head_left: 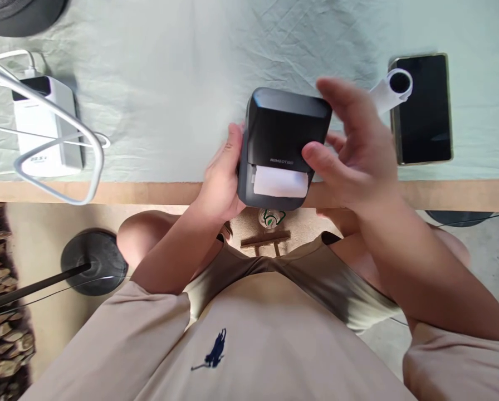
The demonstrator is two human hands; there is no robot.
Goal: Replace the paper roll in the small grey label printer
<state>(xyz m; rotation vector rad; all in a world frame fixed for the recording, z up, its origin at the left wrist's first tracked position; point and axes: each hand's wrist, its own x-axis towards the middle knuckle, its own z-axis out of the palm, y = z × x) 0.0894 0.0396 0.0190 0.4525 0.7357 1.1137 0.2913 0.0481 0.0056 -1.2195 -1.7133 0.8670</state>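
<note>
printer held over worktop edge, paper showing at slot | left hand grip clamps its side | right hand grip released, thumb touching front | risk: one-sided hold slips, printer drops to floor; stray fingers crease paper

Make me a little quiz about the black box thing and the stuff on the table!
1. True or false: white paper shows in the slot of the small black plastic label printer.
2. Which hand grips the printer's side: the left hand or the right hand?
3. What lies partly on the black rectangular phone?
A. white paper roll
B. white power bank
C. a red cup

Key:
1. True.
2. The left hand; the right hand is open with its thumb at the printer's front edge.
3. A.
</note>
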